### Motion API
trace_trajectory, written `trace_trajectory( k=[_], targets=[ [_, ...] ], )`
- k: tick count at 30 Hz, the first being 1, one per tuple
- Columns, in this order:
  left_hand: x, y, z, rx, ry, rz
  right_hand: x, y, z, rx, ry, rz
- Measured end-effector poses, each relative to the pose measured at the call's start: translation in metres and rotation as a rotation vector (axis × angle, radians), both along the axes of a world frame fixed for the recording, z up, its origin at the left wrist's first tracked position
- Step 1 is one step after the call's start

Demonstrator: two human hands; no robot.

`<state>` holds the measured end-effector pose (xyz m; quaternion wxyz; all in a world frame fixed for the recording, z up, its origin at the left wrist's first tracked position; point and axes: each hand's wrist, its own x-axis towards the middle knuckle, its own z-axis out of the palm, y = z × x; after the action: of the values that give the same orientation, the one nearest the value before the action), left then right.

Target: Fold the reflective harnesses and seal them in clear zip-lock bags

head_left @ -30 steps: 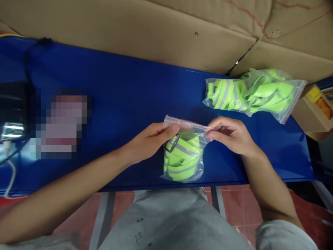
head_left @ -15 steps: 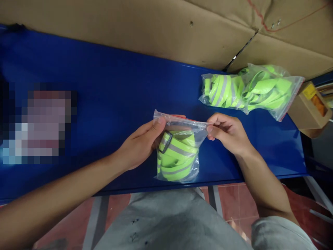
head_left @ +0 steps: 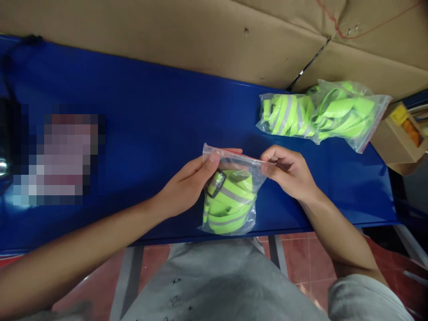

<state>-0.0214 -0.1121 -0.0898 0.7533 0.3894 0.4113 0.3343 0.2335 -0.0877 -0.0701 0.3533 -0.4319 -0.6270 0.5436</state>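
Note:
A clear zip bag [head_left: 249, 227] stands near the front edge of the blue table, its zip edge uppermost. Inside it lies a coiled neon-yellow reflective strap [head_left: 230, 200] with grey stripes and a black buckle [head_left: 216, 183]. My left hand [head_left: 194, 180] grips the bag's upper left corner, thumb in front and fingers behind the plastic. At the upper right corner, my right hand [head_left: 287, 171] pinches the zip edge between thumb and curled fingers. The fingers of my left hand are partly hidden behind the bag.
More bagged neon straps [head_left: 317, 111] lie at the table's back right. Beside them stands a small cardboard box [head_left: 401, 138]. Brown cardboard [head_left: 167, 35] lines the back of the blue table [head_left: 150, 111]. A blurred-out object [head_left: 65, 156] rests at the left, near a black cable [head_left: 10, 76].
My right hand has shifted slightly left along the zip edge. My left hand and the bag's left corner have moved a little to the right.

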Motion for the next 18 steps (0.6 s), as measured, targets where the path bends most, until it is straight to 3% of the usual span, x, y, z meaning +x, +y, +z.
trace_trajectory(
  k=[7,18],
  targets=[
    [0.005,0.000,0.011,0.124,0.068,-0.057,-0.003,-0.002,0.000,-0.067,-0.032,0.041],
    [0.012,-0.003,0.009,0.059,0.097,-0.131,-0.006,-0.003,0.002,-0.060,-0.060,0.093]
  ],
)
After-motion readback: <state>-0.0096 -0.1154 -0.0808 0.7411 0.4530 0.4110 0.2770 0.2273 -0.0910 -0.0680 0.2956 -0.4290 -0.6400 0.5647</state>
